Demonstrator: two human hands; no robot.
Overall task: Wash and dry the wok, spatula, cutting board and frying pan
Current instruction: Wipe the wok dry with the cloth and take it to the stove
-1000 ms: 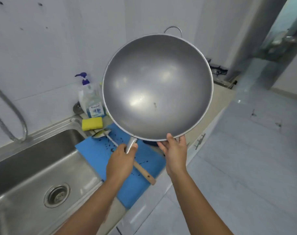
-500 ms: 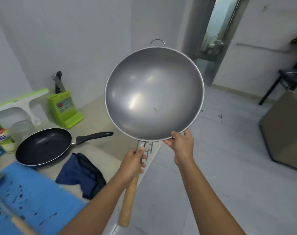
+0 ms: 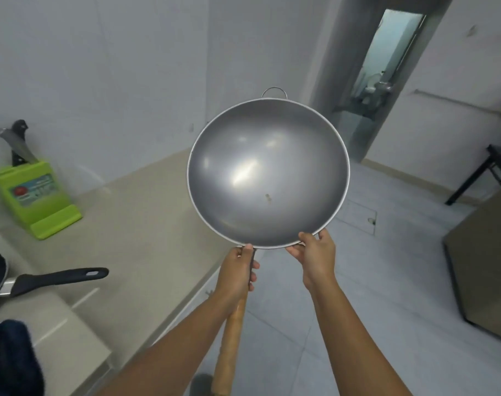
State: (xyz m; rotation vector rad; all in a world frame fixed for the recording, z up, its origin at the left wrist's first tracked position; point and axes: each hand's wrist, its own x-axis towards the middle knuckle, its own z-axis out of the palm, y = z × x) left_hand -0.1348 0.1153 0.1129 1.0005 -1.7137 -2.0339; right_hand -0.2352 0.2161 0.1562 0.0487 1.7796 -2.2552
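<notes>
Hands: we see both of them on the wok (image 3: 267,172), which is our landmark for every place below.
Left hand (image 3: 235,274): wrapped tight around the wooden handle (image 3: 229,347) just under the wok's near rim, thumb up against the metal neck.
Right hand (image 3: 315,257): pinching the near rim to the right of the handle, fingers (image 3: 306,238) curled over the edge, thumb beneath.
Wok: held up in the air in front of us, tilted so that its grey inside faces the camera; a small brownish speck sits low and a little right of centre in the bowl; a wire loop handle (image 3: 274,91) stands on the far rim.
Handle: runs from the near rim down toward the bottom edge of the view, past the left forearm.
Worktop (image 3: 135,224): beige, lying left of and below the wok.
Frying pan (image 3: 20,281): black, on the worktop well to the left of the wok, cut by the frame edge, its handle pointing toward the wok.
Knife block (image 3: 33,195): green, far left of the wok by the wall, knife handles sticking up.
Cloth (image 3: 10,358): dark blue, lower left, well apart from the wok.
Floor (image 3: 386,281): pale tiles below and right of the wok.
Doorway (image 3: 386,61): beyond the wok, upper right.
</notes>
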